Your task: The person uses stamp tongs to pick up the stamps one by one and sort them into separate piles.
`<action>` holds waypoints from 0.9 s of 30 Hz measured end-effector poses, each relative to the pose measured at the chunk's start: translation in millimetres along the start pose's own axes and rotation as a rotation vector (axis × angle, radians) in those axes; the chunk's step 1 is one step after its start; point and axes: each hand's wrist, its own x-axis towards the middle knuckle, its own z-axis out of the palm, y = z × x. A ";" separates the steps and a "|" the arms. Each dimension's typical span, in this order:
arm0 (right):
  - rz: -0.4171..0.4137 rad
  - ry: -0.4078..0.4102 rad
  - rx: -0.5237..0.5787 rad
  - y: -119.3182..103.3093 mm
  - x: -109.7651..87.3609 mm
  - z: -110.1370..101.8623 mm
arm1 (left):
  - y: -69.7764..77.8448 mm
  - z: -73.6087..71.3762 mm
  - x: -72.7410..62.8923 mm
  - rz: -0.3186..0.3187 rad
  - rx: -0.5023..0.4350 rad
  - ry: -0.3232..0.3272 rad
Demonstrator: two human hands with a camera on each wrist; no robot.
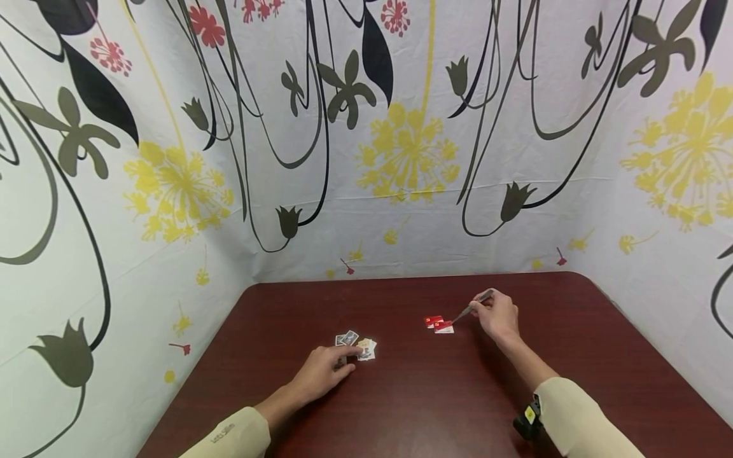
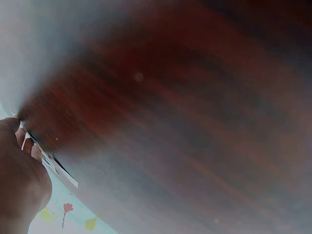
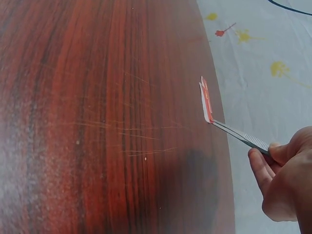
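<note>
My right hand (image 1: pixel 499 316) pinches a pair of metal tweezers (image 1: pixel 471 307), whose tips meet the edge of a red-and-white stamp-like piece of paper (image 1: pixel 443 326). Another red-and-white piece (image 1: pixel 433 320) lies partly under it, up and to the left. In the right wrist view the tweezers (image 3: pixel 241 137) reach the near corner of the red pieces (image 3: pixel 205 100). My left hand (image 1: pixel 321 372) rests low over the table, its index finger extended onto a small pile of pale stamp-like papers (image 1: pixel 368 350). Grey, white-bordered pieces (image 1: pixel 347 337) lie just beyond that finger, partly covered by the hand.
The dark red-brown table (image 1: pixel 401 394) has rounded far corners. A white cloth (image 1: pixel 412 248) with printed flowers hangs behind it and along both sides. A black device with a yellow label (image 1: pixel 528 416) sits at my right wrist, by the sleeve cuff.
</note>
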 end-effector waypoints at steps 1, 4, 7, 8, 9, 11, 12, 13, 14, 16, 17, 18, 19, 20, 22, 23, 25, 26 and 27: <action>-0.008 0.003 -0.004 -0.1 0.1 0.4 | -0.1 0.1 0.1 0.001 0.000 0.000; -0.032 0.011 -0.009 -0.5 0.3 1.0 | -0.2 0.1 0.0 0.001 -0.002 0.001; -0.043 0.019 -0.014 -1.0 0.1 1.4 | -0.2 -0.1 -0.4 0.003 0.000 0.007; -0.045 0.021 -0.015 -1.1 0.0 1.5 | -0.3 -0.1 -0.4 0.005 0.000 0.009; -0.045 0.024 -0.016 -1.0 -0.2 1.6 | -0.5 0.0 -0.4 0.007 0.000 0.011; -0.048 0.026 -0.018 -0.7 -0.4 1.8 | -0.9 0.0 -0.7 0.013 0.004 0.014; -0.048 0.028 -0.019 -0.7 -0.5 1.9 | -1.1 0.2 -0.6 0.018 0.005 0.016; -0.050 0.031 -0.019 -0.5 -0.6 1.7 | -1.4 0.2 -0.4 0.024 0.007 0.018; -0.051 0.032 -0.018 -0.1 -0.7 1.6 | -1.5 0.2 -0.3 0.029 0.009 0.021; -0.051 0.038 -0.015 0.4 -0.9 1.3 | -1.6 0.0 0.0 0.030 0.012 0.021; -0.048 0.043 -0.013 0.7 -0.9 1.1 | -1.7 -0.1 0.1 0.029 0.013 0.020; -0.044 0.049 -0.009 1.0 -1.1 0.9 | -2.0 -0.1 0.3 0.027 0.013 0.020; -0.037 0.056 -0.005 1.6 -1.2 0.6 | -1.9 -0.3 0.4 0.024 0.013 0.018; -0.031 0.062 0.000 2.0 -1.4 0.3 | -1.8 -0.4 0.4 0.021 0.010 0.015; -0.020 0.079 0.010 2.5 -1.5 -0.6 | -1.5 -0.5 0.4 0.018 0.011 0.012; -0.014 0.088 0.016 2.9 -1.6 -1.1 | -1.2 -0.6 0.4 0.017 0.011 0.011; -0.004 0.103 0.025 3.2 -2.3 -2.2 | -0.5 -1.0 0.4 0.018 0.008 0.011; -0.001 0.111 0.031 2.9 -2.7 -2.9 | -0.2 -1.3 0.4 0.018 0.010 0.009; 0.003 0.117 0.037 2.5 -3.1 -3.6 | 0.0 -1.6 0.4 0.017 0.011 0.008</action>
